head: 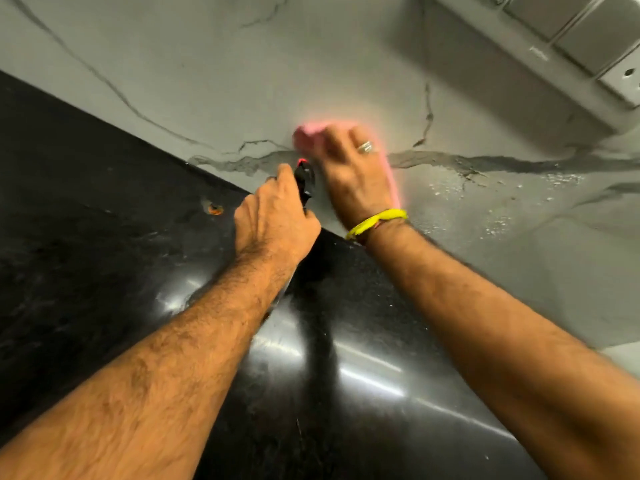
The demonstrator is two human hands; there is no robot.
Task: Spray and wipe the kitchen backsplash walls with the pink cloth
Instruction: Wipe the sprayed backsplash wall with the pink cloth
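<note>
While the right hand (pixel 349 174) lies with fingers spread flat on the pink cloth (pixel 308 133), pressing it against the grey marbled backsplash (pixel 242 81), the cloth shows as a blurred pink edge past the fingertips and along the outer side of the hand. Just beside it, lower and nearer the black countertop (pixel 86 237), the left hand (pixel 273 220) curls around a dark spray bottle (pixel 304 178), its red-tipped nozzle almost touching the right thumb. Droplets (pixel 485 199) speckle the wall beyond the right wrist, which wears a yellow band (pixel 375 220).
</note>
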